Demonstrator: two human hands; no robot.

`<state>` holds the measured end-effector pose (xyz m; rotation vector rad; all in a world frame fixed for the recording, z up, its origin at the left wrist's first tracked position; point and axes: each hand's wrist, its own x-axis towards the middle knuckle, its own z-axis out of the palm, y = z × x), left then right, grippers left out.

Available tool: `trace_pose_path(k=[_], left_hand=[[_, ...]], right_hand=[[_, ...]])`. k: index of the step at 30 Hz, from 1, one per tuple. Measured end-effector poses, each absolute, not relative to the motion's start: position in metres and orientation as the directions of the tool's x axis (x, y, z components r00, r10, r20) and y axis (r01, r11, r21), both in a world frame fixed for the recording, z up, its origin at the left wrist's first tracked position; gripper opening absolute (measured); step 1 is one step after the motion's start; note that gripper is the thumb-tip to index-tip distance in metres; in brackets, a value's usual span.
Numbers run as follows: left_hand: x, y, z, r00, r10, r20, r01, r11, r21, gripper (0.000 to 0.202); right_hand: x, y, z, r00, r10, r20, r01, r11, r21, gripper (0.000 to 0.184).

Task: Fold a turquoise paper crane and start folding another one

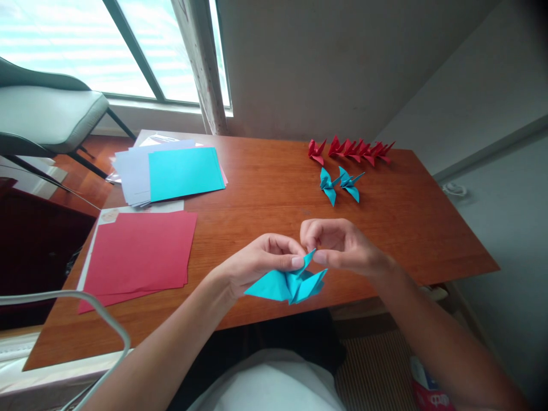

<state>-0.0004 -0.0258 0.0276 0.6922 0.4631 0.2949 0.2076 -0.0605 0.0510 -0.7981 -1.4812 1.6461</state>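
Note:
A turquoise paper crane [276, 285] is held over the near edge of the table, with folded wings spread to both sides. My left hand [269, 257] is closed on it, thumb and fingers pinching the paper near the base of a narrow upright point. At the tip of that point is my right hand [338, 245], its thumb and curled fingers closed around it. The right fingertips partly overlap the tip, so their exact contact is hard to see. Two finished turquoise cranes [329, 185] stand on the table beyond my right hand.
Several red cranes [353, 149] line the table's far edge. To the left lie red paper sheets [141, 251] and turquoise sheets [186, 174] on white paper. A grey cable [107, 319] curves at lower left; a chair [55, 114] stands by the window.

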Motion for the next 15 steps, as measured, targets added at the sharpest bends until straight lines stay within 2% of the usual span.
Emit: trace_pose_path(k=[4, 8, 15], left_hand=[[0.002, -0.026, 0.032, 0.832, 0.465, -0.303, -0.143, 0.707, 0.692, 0.032], [0.002, -0.026, 0.032, 0.821, 0.483, -0.304, -0.141, 0.688, 0.712, 0.028], [-0.002, -0.023, 0.030, 0.805, 0.525, -0.274, -0.100, 0.577, 0.810, 0.025]], right_hand=[[0.209, -0.058, 0.051, -0.523, 0.850, -0.061, -0.142, -0.157, -0.977, 0.021], [0.213, -0.052, 0.055, -0.567, 0.807, -0.165, -0.085, -0.256, -0.963, 0.023], [0.218, -0.044, 0.068, -0.572, 0.773, -0.274, 0.098, -0.267, -0.959, 0.025]])
